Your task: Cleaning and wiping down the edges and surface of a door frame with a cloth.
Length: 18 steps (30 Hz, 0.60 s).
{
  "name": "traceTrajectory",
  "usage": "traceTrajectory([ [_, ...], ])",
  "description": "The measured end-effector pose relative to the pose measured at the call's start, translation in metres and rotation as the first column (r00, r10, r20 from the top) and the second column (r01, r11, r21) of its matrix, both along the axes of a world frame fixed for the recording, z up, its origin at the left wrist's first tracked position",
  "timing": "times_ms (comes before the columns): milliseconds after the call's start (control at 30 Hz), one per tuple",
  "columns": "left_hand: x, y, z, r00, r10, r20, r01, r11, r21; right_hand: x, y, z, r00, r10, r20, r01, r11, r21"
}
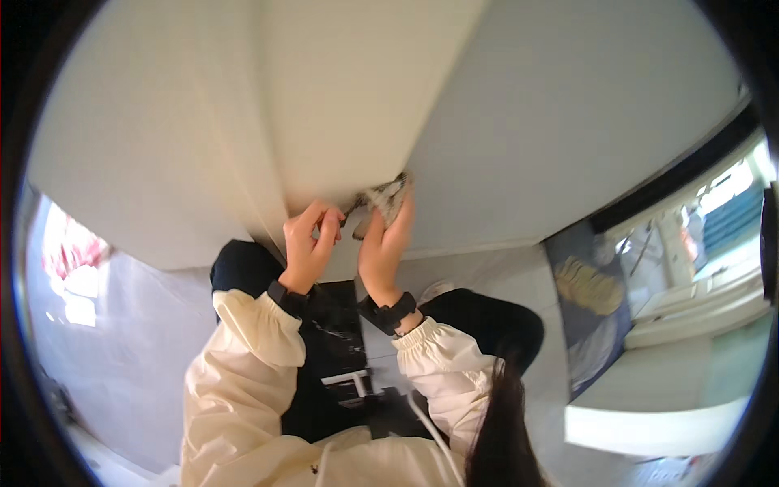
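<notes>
In the middle of the head view, my right hand (pixel 384 249) is wrapped around a fuzzy grey-white piece of cloth or fibre (pixel 389 201), close to the lower corner of a cream panel (pixel 353 91). Just left of it, my left hand (pixel 311 243) has its fingers curled, with a small dark item (pixel 342 221) at the fingertips. A thin dark strand or strip runs from there towards the fuzzy piece; what it is cannot be told. Both wrists wear black bands.
A grey-white wall (pixel 548 134) rises at the right of the panel. Below lies a tiled floor (pixel 535 268) with a dark marbled piece (pixel 331 310) between my knees. Right of me, a pale shoe or slipper (pixel 589 286) rests on a grey mat, near white furniture (pixel 657 429).
</notes>
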<state>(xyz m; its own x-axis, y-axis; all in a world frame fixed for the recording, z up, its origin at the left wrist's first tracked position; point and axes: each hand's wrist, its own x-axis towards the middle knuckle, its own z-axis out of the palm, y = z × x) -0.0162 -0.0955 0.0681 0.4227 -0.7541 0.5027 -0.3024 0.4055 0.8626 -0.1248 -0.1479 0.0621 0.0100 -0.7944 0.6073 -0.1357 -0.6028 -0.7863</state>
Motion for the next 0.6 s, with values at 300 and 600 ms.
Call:
traceTrajectory([
  [300, 0.000, 0.001, -0.012, 0.993, 0.070, 0.099, -0.059, 0.992, -0.110, -0.010, -0.020, 0.210, 0.985, -0.050, 0.165, 0.073, 0.988, -0.139],
  [600, -0.008, 0.008, -0.015, 0.983, 0.105, 0.152, -0.077, 0.980, -0.184, -0.005, -0.058, 0.459, 0.966, 0.059, 0.250, 0.088, 0.838, -0.539],
])
